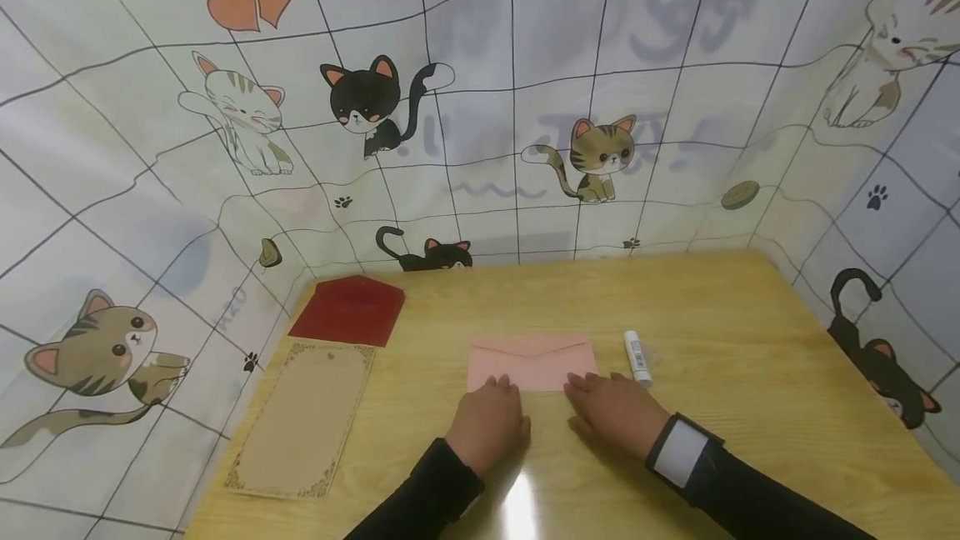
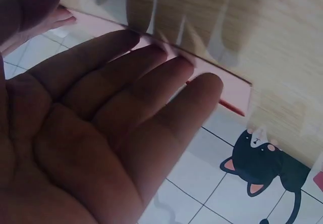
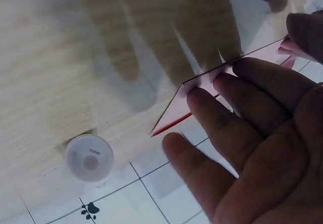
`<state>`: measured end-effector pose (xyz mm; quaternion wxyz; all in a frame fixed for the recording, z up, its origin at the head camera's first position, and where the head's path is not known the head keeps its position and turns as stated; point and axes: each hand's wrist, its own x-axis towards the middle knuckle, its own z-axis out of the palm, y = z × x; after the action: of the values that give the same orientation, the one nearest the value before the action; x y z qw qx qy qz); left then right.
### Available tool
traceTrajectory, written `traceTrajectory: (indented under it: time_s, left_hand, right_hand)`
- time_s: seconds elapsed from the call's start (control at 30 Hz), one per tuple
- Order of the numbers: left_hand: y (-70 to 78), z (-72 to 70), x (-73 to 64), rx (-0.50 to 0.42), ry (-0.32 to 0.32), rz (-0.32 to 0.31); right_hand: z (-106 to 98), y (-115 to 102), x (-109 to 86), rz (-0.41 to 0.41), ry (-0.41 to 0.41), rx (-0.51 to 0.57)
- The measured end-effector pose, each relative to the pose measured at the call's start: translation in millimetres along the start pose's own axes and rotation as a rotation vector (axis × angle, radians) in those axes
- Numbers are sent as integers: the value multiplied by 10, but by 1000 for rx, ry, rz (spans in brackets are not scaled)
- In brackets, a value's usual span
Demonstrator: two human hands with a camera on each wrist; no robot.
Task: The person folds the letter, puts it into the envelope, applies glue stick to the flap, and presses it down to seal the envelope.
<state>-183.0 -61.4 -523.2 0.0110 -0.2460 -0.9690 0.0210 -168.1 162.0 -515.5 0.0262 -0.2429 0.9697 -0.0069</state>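
Pink envelope point(image 1: 531, 363) lying flat on the counter point(image 1: 750, 332), just below mid-frame, under two flat hands.
It looks light, thin and foldable, apt to slide or crease, so best held by its edges or corners; the left hand point(image 1: 491, 423) and right hand point(image 1: 618, 411) have fingers extended, gripping nothing, fingertips resting along its lower edge; a white glue stick point(image 1: 637, 357) lies just right of it; a red envelope point(image 1: 348, 311) and bordered sheet point(image 1: 300, 419) lie farther left; the pale wood-grain surface shines at lower centre; a cat-print curtain point(image 1: 480, 123) encloses it.
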Motion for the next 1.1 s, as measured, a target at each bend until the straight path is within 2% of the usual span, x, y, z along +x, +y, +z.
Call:
traceTrajectory:
  time_s: [0.1, 0.23, 0.47, 0.57, 0.67, 0.77, 0.87, 0.97, 1.1]
  left_hand:
    - [-34, 16, 119, -2, -19, -28]
    - [-118, 52, 363, -30, -42, -61]
    - [-315, 250, 837, -94, -128, -168]
    - [-383, 299, 962, -107, -167, -203]
    - [-430, 302, 1006, -157, -162, -225]
    - [-520, 230, 944, -243, -107, -249]
    - [-763, 97, 752, -300, -30, -303]
    - [-1196, -13, 416, -273, 33, -411]
    - [-1857, -36, -135, -257, 39, -605]
  right_hand:
    - [5, 71, 130, 14, -3, -9]
    - [1, 189, 363, 32, 0, -20]
    - [46, 348, 775, 87, -63, -7]
    - [88, 377, 895, 90, -85, 4]
    - [63, 360, 940, 97, -68, 2]
    - [-20, 254, 869, 93, -6, 4]
    - [-95, 67, 662, 71, 41, 51]
    - [-107, -115, 395, 20, 32, 133]
    - [-85, -250, 126, -66, -14, 213]
